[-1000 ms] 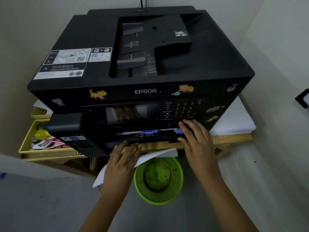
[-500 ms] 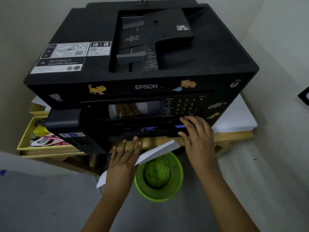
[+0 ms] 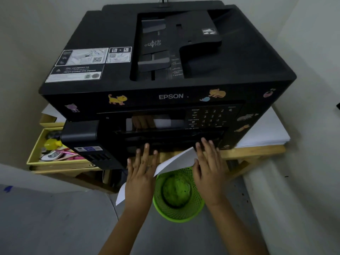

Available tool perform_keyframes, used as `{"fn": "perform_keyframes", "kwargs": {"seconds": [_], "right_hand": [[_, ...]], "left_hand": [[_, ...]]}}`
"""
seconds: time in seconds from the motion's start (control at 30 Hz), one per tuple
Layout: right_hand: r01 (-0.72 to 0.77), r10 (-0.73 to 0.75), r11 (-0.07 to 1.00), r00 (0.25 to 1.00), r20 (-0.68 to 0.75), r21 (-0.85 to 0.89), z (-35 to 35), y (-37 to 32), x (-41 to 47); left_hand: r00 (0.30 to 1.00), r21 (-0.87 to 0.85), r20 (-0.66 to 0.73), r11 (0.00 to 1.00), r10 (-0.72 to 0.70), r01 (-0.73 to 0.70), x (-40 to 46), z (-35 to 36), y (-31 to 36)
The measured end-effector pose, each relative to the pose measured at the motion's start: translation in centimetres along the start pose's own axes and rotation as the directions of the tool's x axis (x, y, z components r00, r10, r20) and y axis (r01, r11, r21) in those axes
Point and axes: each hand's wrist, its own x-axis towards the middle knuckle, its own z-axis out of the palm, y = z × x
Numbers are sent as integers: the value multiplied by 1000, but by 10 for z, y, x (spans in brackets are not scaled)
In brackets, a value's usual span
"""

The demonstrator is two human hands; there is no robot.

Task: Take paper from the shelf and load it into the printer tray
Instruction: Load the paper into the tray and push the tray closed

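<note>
White paper (image 3: 176,160) sits pinned under my left hand (image 3: 140,173), kept low and flat to feed the printer (image 3: 165,85) slot. My right hand (image 3: 208,169) rests open, fingers spread, on the tray front — steadying it, I judge.

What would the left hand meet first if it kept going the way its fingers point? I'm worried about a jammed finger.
Probably the lower front of the black Epson printer: the left hand points its fingertips at that face, seemingly already touching, though depth is unclear.
</note>
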Motion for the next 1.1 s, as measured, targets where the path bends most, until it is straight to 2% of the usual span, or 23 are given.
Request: {"fn": "perform_keyframes", "kwargs": {"seconds": [0.13,0.43,0.67,0.77,0.97,1.1], "right_hand": [[-27,32,998,995,96,-55,16,-2,-11],[-56,67,993,992,105,-106,39,0,-10],[-102,121,987,981,151,-128,33,-10,-6],[-92,102,993,983,155,-71,27,-5,-7],[-68,54,988,993,102,142,7,3,-4],[-126,112,969,991,74,214,-4,-1,-7]], "left_hand": [[999,-25,-43,999,-26,25,1,15,0],[986,-134,-61,981,-152,143,11,25,15],[976,-136,-57,970,-211,202,18,37,24],[983,-135,-51,976,-178,170,12,30,20],[994,-258,83,961,-78,97,-5,6,-3],[980,-491,146,850,-135,190,-19,-16,-13]]}}
